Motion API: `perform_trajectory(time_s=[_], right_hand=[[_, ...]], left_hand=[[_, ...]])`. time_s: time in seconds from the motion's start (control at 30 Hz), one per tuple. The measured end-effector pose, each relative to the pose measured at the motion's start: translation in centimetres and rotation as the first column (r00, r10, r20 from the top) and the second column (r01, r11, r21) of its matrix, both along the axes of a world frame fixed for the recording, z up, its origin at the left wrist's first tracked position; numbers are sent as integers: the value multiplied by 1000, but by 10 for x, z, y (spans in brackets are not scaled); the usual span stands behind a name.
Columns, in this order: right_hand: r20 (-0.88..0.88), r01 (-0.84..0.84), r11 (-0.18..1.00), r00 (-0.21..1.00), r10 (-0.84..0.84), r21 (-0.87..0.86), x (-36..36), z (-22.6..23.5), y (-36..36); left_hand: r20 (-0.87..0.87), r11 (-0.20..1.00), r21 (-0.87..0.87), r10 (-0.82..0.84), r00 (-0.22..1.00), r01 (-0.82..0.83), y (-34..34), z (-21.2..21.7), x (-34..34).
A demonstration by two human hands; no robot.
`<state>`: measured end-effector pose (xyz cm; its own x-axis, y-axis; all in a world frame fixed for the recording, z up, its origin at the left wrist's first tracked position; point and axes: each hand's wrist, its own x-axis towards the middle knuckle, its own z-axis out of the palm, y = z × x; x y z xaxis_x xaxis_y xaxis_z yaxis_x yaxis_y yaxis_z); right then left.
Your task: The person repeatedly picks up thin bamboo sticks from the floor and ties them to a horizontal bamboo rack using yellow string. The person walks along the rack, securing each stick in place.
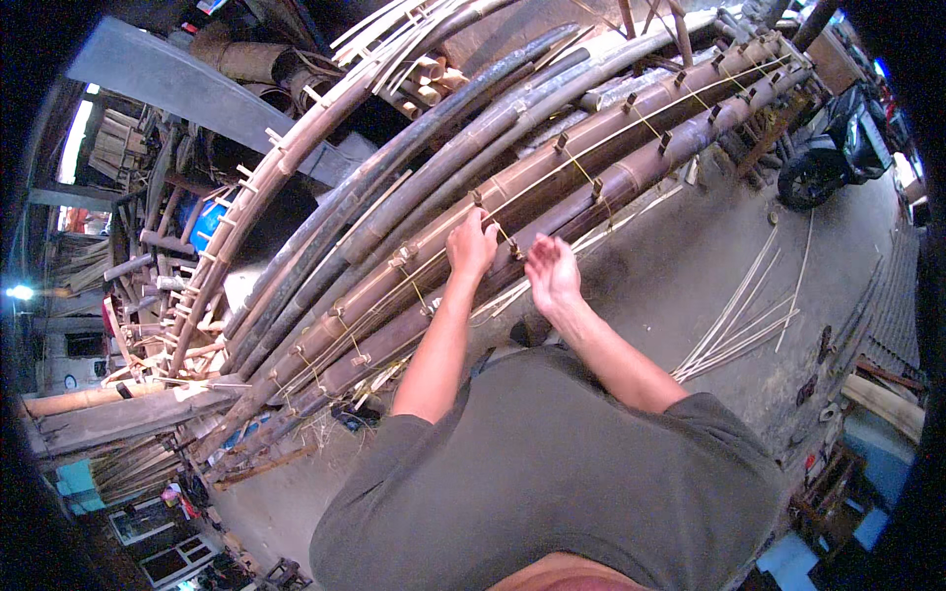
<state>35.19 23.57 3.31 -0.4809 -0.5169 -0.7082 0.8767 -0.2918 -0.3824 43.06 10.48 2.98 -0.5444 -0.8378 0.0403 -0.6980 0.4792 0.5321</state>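
left hand on bamboo pole, right hand w/ fingers spread nr it

Concrete floor, grey and dusty, carries the work. Long brown bamboo poles lie across it, left near to right far, in a bundle. Thin pale bamboo strips lie loose on the floor at right. A dark scooter stands far right.
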Motion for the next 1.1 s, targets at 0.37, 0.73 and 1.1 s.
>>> perform_trajectory(time_s=[0.37, 0.73, 1.1], right_hand=[[-440, -138, 497, -698, 564, 857, -76, 23, -159], [-724, -701, 221, -584, 369, 678, -30, 0, 17], [-269, -102, 418, -891, 364, 903, 50, -27, 25]], left_hand=[[87, 996, 89, 8, 996, -16, 2, 12, -9], [19, 985, 147, 90, 996, -92, -7, 1, -8], [-59, 969, -241, 34, 998, -47, -141, -55, -48]])
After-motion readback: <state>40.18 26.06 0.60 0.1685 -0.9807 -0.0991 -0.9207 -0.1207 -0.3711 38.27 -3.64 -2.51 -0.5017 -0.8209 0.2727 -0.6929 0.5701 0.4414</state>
